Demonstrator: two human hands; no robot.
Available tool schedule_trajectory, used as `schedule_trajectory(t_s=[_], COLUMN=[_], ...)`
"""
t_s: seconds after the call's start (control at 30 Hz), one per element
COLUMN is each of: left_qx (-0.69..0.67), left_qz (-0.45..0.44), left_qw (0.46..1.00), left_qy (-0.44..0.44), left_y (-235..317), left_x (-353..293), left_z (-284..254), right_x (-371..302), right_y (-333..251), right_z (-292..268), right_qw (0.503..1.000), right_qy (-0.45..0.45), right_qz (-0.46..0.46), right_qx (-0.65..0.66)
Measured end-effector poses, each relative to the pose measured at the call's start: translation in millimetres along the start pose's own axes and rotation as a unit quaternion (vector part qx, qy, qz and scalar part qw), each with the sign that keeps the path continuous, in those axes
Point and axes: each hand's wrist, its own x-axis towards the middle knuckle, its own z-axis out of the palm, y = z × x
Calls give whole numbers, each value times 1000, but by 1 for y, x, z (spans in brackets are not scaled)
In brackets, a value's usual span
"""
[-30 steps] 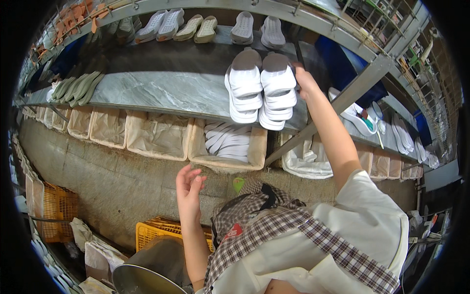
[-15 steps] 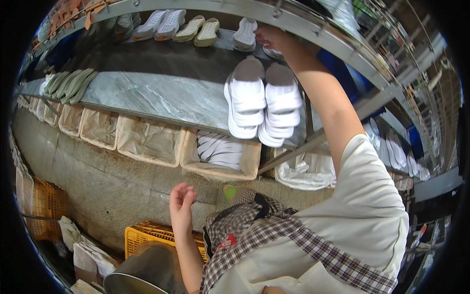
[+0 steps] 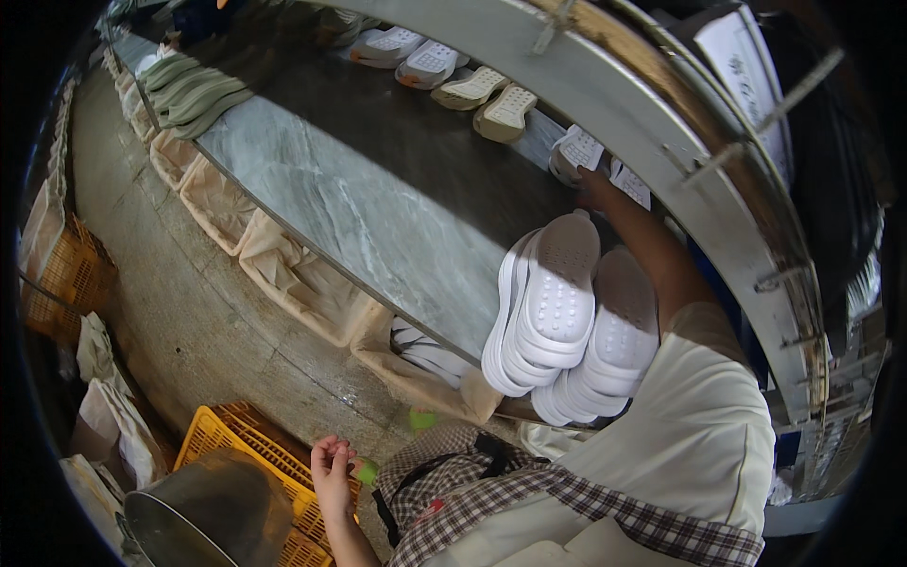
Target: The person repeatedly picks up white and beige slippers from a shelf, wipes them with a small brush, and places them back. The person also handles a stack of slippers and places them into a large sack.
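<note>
My right hand (image 3: 593,189) reaches to the back of the marble-patterned shelf, in shadow. It touches the edge of a white shoe sole (image 3: 576,151); its fingers are partly hidden, so I cannot tell whether it grips. Another white sole (image 3: 631,182) lies just beyond that hand, half behind the metal rail. In front of my right arm stand two stacks of white soles (image 3: 562,302), side by side near the shelf's front edge. My left hand (image 3: 333,472) hangs low in front of me, fingers loosely curled and apart, with nothing in it.
A metal rail (image 3: 614,71) runs above the shelf's back. Cream soles (image 3: 505,113) and white soles (image 3: 430,61) line the back; green soles (image 3: 194,94) lie at the far left. Lined baskets (image 3: 302,283) stand below. A yellow crate (image 3: 203,435) and metal drum (image 3: 217,506) are lower left.
The view has turned and moved nearer the shelf, so the white stacks look larger. My right hand stays by the white soles at the back. My left hand remains low and empty.
</note>
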Motion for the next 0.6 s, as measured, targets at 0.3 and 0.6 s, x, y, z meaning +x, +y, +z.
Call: schedule_trajectory(t_s=[0.3,0.6], left_qx=[60,137], left_qz=[30,80], left_qw=[997,980], left_qy=[-47,-123], left_y=[-14,-8], left_x=[5,9], left_z=[10,-5], right_x=[35,-164], right_y=[4,-82], right_z=[-8,52], right_qw=[994,947], right_qy=[-22,-97], right_qz=[6,-151], right_qx=[105,267])
